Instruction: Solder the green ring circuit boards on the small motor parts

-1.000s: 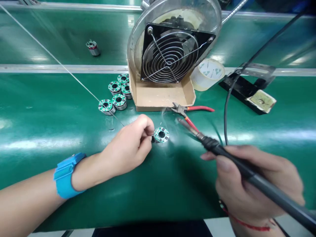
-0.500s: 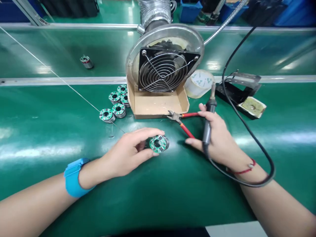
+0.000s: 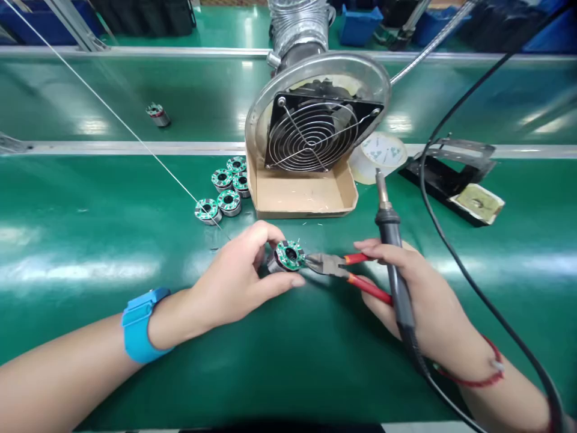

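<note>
My left hand (image 3: 238, 279) grips a small round metal part topped with a green circuit board (image 3: 288, 255), tilted up off the green mat. My right hand (image 3: 419, 294) holds red-handled cutters (image 3: 347, 269), their jaws at the edge of the circuit board. The same hand also keeps a black soldering iron (image 3: 391, 246) wedged between its fingers, tip pointing up and away. A thin solder wire (image 3: 112, 111) runs from the top left down toward my left hand.
Several finished round parts (image 3: 224, 189) lie left of a cardboard tray (image 3: 304, 195) under a fume-extractor fan (image 3: 318, 123). A tape roll (image 3: 378, 153) and an iron stand with sponge (image 3: 469, 186) sit right. One lone part (image 3: 157, 114) lies on the far belt.
My right hand has picked up the red cutters from the mat and brought their jaws to the circuit board. My left hand has tilted the part a little more upright.
</note>
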### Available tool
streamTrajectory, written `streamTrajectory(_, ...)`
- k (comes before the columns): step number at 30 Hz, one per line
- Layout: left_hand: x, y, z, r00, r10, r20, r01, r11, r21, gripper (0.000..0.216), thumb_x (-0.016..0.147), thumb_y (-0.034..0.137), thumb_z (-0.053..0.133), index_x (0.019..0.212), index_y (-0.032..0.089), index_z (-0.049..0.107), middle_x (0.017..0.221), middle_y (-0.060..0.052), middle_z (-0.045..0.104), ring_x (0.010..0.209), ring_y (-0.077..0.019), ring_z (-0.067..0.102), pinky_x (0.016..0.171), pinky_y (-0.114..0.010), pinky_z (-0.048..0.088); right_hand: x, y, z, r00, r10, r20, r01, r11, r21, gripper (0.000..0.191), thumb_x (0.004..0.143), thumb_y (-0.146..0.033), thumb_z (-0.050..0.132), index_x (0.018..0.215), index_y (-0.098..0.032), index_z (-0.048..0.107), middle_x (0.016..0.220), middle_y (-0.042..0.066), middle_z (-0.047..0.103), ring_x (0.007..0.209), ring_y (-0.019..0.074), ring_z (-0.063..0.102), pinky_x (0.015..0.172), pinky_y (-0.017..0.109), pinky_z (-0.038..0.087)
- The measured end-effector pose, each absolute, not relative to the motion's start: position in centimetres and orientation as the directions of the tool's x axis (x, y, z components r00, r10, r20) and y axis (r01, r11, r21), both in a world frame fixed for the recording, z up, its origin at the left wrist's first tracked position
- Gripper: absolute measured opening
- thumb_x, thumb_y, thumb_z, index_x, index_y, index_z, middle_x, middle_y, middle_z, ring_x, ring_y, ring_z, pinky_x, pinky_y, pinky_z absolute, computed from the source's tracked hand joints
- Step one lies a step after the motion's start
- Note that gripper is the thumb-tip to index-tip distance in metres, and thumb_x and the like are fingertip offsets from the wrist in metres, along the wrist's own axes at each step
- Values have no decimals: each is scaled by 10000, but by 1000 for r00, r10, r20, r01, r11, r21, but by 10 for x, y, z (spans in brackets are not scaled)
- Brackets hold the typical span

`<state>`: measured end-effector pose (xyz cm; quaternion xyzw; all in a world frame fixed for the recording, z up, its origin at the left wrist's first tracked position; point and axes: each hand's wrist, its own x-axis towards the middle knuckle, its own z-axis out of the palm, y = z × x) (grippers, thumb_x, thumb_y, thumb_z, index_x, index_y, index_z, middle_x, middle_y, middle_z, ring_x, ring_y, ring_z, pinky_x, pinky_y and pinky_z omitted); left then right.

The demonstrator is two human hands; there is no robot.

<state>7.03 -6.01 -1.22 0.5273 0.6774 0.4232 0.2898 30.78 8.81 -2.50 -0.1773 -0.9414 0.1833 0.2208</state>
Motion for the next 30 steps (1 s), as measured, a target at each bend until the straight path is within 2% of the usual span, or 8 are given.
streamTrajectory(6,70,-62,-12,-230,954,192,644,2,765,342,793,236,813,980,222,527,806,74,488,586,-80,370,554,-226,339,303,87,-14,-889,344,301,231,907,-352,358,869,-161,587,1218,-208,525,1172,145,681,952,293,660,795,448,551)
streamTrajectory(11,69,-62,-15,-201,957,210,707,-6,707,325,790,198,798,961,212,521,883,42,545,603,-85,403,544,-228,333,301,87,-2,-914,246,324,201,965,-165,157,954,-228,527,1104,-206,567,828,66,641,687,234,600,577,345,487)
streamTrajectory(14,70,-62,-14,-225,955,192,692,17,722,292,806,224,779,959,216,530,876,39,568,596,-89,415,549,-232,353,299,86,-3,-889,291,355,250,955,-158,127,987,-266,503,1081,-223,577,739,32,607,599,214,588,529,333,461)
streamTrajectory(17,67,-62,-7,-278,942,188,662,46,748,305,821,260,763,1038,220,554,906,31,624,568,-82,410,558,-233,386,294,93,-15,-776,489,399,423,872,-246,206,956,-337,569,1142,-250,576,868,63,672,717,258,657,627,377,519)
streamTrajectory(20,47,-58,8,-379,894,238,673,90,734,359,844,310,733,1159,210,591,975,-2,679,584,-90,470,589,-243,430,287,107,-33,-678,607,416,560,792,-243,370,879,-412,649,1184,-213,583,983,125,692,865,349,667,735,481,543)
streamTrajectory(25,-40,-15,27,-612,696,376,682,223,697,278,879,352,698,1086,171,662,959,-29,708,827,-167,650,738,-266,496,280,123,-58,-703,578,415,506,816,-279,529,879,-520,633,1256,-157,559,1150,209,678,1030,404,662,844,571,541)
streamTrajectory(28,-103,27,20,-719,658,224,579,389,717,294,894,289,689,1121,114,627,1010,-75,730,940,-192,685,864,-288,519,277,129,-54,-702,520,487,449,853,-265,533,876,-584,618,1235,-196,550,1288,229,645,1146,463,636,897,657,516)
streamTrajectory(30,-133,50,8,-757,624,191,554,461,693,340,865,233,724,1151,81,620,1094,-119,724,1017,-224,679,934,-334,517,275,136,-44,-694,478,538,421,876,-235,431,888,-536,622,1203,-248,564,1232,199,678,1085,461,664,877,664,520)
